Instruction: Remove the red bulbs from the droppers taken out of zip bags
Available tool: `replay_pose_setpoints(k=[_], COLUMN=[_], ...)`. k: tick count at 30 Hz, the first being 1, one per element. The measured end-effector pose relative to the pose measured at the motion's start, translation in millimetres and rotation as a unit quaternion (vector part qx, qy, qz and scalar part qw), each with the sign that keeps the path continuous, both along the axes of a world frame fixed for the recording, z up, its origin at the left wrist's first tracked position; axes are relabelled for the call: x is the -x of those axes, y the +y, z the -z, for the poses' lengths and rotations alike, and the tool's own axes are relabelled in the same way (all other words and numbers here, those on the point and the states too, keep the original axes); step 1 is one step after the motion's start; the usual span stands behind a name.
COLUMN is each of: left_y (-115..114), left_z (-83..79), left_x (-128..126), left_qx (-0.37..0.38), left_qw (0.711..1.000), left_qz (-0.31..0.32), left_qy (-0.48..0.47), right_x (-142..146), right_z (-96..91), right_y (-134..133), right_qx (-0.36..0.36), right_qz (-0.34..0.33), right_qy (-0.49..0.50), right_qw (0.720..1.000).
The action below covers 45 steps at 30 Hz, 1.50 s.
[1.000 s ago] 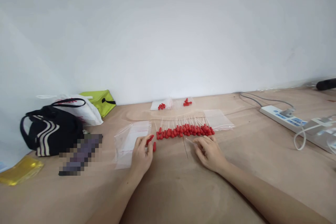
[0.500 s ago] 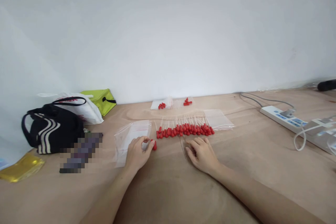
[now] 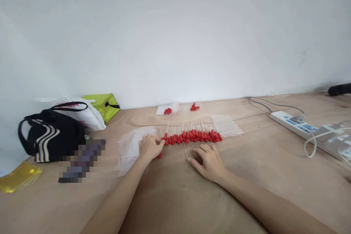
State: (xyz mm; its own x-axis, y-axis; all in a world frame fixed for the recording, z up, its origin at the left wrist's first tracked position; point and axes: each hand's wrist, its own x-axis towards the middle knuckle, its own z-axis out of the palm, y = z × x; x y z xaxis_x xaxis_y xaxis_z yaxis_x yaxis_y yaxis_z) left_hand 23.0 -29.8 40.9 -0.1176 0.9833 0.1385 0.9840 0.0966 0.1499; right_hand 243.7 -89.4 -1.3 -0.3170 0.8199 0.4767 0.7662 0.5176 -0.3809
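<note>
You have most of the visible red-tipped sticks (image 3: 193, 136) laid side by side in one long, crowded row across the middle of the desk (image 3: 175, 197), heads toward you and pale shafts toward the far edge. That row looks largely formed, though its heads overlap and an exact count is out of reach here.

Your left hand (image 3: 150, 147) is at the row's left end, thumb and fingers drawn close to each other; whether something is pinched between them, you cannot tell from this angle. Just below it, a single red head (image 3: 159, 155) shows apart from the row, so at least that one seems left to deal with.

Your right hand (image 3: 207, 162) rests in front of the row, fingers curled and the thumb apart from them, with nothing visibly gripped. Beside its fingertips lie a few thin lines, too faint to name.

Near the desk's far edge, two small red clusters, a left one (image 3: 168, 111) and a right one (image 3: 194, 107), lie with clear plastic and look set aside. A left plastic bag (image 3: 127, 146) and a right plastic bag (image 3: 227, 125) flank the row, both flat, with no red heads seen inside.
</note>
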Motion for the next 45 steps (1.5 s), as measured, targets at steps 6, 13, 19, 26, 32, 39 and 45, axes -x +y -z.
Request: replay_pose_setpoints(k=[6, 13, 19, 26, 32, 39, 45], left_y=[-3.0, -40.8, -57.2, -57.6, -54.3, -54.1, -58.0], left_z=[-7.5, -4.0, 18.7, 21.1, 23.3, 27.1, 23.7], left_x=[10.8, -6.7, -27.1, -27.3, -29.7, -30.2, -28.3], left_qx=[-0.029, -0.25, -0.3, -0.325, -0.271, -0.225, -0.219], left_qw=[0.999, 0.94, 0.872, 0.86, 0.852, 0.853, 0.855], left_qz=[-0.03, 0.232, 0.387, 0.395, 0.449, 0.472, 0.47], left_qy=[0.0, 0.014, 0.023, 0.008, 0.004, -0.016, -0.017], right_x=[-1.7, -12.6, -21.9, -16.1, -14.3, -12.2, -14.2], right_z=[4.1, 6.9, -2.4, 0.2, 0.0, -0.9, -0.9], right_y=[2.1, 4.5, -2.9, 1.7, -0.1, -2.5, -4.2], right_qx=[-0.012, -0.141, -0.179, -0.173, -0.159, -0.174, -0.179], right_qz=[0.016, 0.034, -0.064, -0.092, -0.1, -0.116, -0.122], right_qy=[0.031, 0.082, -0.026, -0.038, -0.039, -0.038, -0.04], right_qw=[0.999, 0.986, 0.982, 0.98, 0.981, 0.977, 0.975])
